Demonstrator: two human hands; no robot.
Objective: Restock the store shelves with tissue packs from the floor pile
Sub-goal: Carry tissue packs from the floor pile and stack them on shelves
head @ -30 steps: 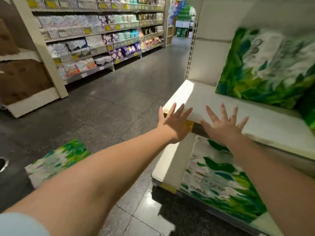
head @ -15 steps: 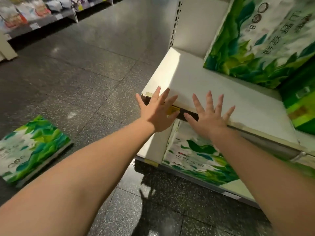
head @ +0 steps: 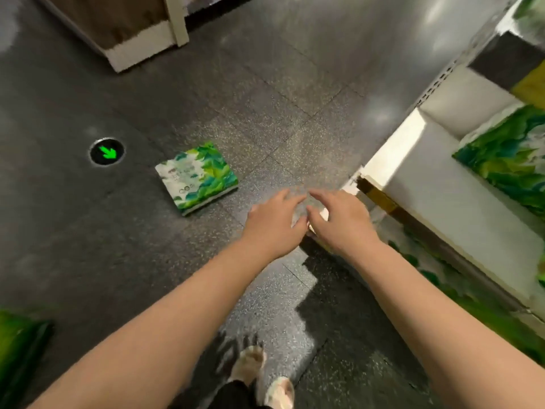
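A green and white tissue pack (head: 197, 177) lies flat on the dark floor, left of and beyond my hands. My left hand (head: 272, 224) and my right hand (head: 339, 221) hang side by side above the floor, fingers loosely spread, holding nothing. To the right stands the white shelf (head: 442, 199) with a green tissue pack (head: 507, 157) on it. More green packs (head: 436, 278) fill the level under it. The corner of another green pack (head: 20, 346) shows at the lower left edge.
A round floor light with a green arrow (head: 107, 152) sits left of the floor pack. The base of another shelf unit (head: 138, 51) stands at the far upper left. My feet (head: 262, 379) are at the bottom centre on the speckled floor.
The view has swung down and left from the shelf to the floor. Both hands have drawn back from the shelf edge and now hover over the floor, fingers more relaxed.
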